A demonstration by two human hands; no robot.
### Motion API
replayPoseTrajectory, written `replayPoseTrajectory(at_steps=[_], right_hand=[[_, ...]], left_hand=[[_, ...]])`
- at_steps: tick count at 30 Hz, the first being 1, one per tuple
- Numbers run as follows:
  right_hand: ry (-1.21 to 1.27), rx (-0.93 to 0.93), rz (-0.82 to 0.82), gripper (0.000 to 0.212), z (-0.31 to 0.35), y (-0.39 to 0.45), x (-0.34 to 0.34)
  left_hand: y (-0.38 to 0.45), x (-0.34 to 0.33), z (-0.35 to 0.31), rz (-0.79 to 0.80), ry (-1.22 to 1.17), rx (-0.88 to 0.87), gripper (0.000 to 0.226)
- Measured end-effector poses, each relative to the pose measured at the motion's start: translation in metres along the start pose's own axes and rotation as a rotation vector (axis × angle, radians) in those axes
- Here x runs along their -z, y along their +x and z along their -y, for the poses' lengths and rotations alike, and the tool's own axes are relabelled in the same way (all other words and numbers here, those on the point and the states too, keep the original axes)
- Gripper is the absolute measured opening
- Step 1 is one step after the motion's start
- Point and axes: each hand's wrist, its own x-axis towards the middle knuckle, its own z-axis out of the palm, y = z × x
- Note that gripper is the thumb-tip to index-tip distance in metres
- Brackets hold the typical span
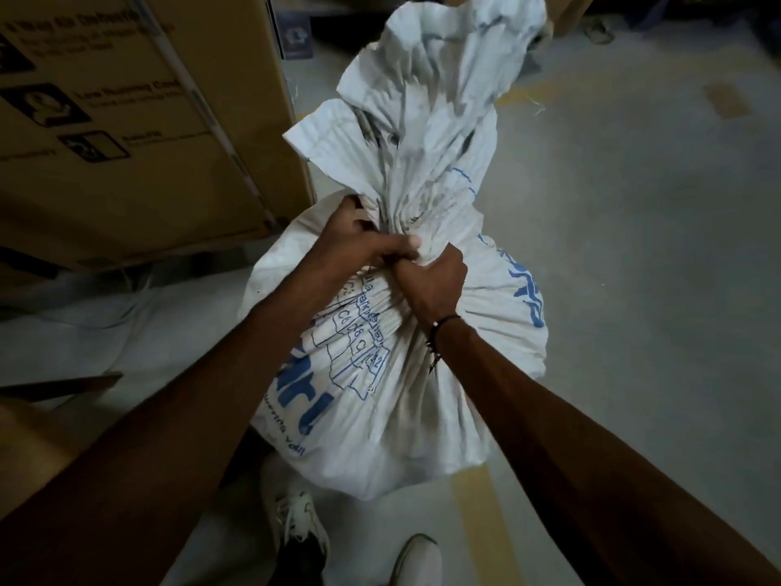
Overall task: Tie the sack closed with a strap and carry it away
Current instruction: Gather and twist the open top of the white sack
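Observation:
A full white woven sack [380, 382] with blue print stands on the floor in front of me. Its top is gathered into a tight neck, and the loose mouth [427, 99] fans upward above it. My left hand [359, 234] grips the neck from the left side. My right hand [431, 285] is clenched on the neck just below and to the right, touching the left hand. A pale strip shows at my left fingers; I cannot tell if it is the strap.
A large brown cardboard box [126, 133] stands close on the left of the sack. White sheeting [110, 332] lies on the floor at left. My shoes [304, 526] are right below the sack. Grey floor with yellow tape marks [477, 513] spreads to the right.

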Motion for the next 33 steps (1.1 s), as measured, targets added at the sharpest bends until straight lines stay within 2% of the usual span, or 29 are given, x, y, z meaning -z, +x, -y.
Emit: replayPoseTrajectory(at_steps=[2, 3, 5, 6, 7, 9, 12, 15, 17, 21, 24, 26, 29, 33], right_hand=[[0.092, 0.018, 0.057, 0.027, -0.002, 0.007, 0.005], [0.116, 0.023, 0.103, 0.032, -0.005, 0.011, 0.007], [0.127, 0.055, 0.19, 0.03, -0.014, 0.02, 0.006], [0.134, 0.08, 0.225, 0.027, -0.02, 0.024, 0.005], [0.121, 0.104, 0.279, 0.033, -0.026, 0.028, 0.002], [0.087, 0.132, 0.351, 0.051, -0.026, 0.032, 0.003], [0.024, 0.125, 0.452, 0.055, -0.025, 0.045, 0.003], [-0.057, 0.147, 0.505, 0.08, -0.021, 0.052, 0.006], [-0.138, 0.16, 0.524, 0.08, -0.019, 0.059, 0.012], [-0.241, 0.196, 0.57, 0.1, -0.008, 0.072, 0.029], [-0.268, 0.218, 0.553, 0.094, -0.006, 0.076, 0.034], [-0.233, 0.216, 0.502, 0.103, -0.008, 0.077, 0.037], [-0.167, 0.168, 0.451, 0.106, -0.016, 0.078, 0.038], [-0.181, 0.141, 0.495, 0.107, -0.019, 0.081, 0.041]], left_hand=[[-0.021, 0.008, 0.021, -0.042, 0.086, -0.044, 0.079], [-0.032, 0.009, 0.036, -0.08, 0.245, -0.072, 0.086], [-0.047, 0.001, 0.064, -0.071, 0.62, -0.1, 0.123], [-0.05, -0.007, 0.077, -0.044, 0.721, -0.096, 0.146], [-0.049, -0.016, 0.086, -0.045, 0.771, -0.092, 0.162], [-0.043, -0.034, 0.093, -0.121, 0.834, -0.067, 0.171], [-0.028, -0.053, 0.086, -0.278, 0.837, -0.04, 0.16], [-0.012, -0.064, 0.083, -0.35, 0.825, -0.063, 0.141], [-0.008, -0.068, 0.085, -0.402, 0.786, -0.112, 0.137], [0.002, -0.073, 0.08, -0.395, 0.655, -0.105, 0.127], [0.008, -0.074, 0.076, -0.333, 0.683, -0.026, 0.132], [0.009, -0.077, 0.073, -0.337, 0.706, -0.013, 0.132], [0.004, -0.083, 0.068, -0.436, 0.712, -0.043, 0.13], [0.002, -0.091, 0.079, -0.549, 0.633, -0.12, 0.114]])
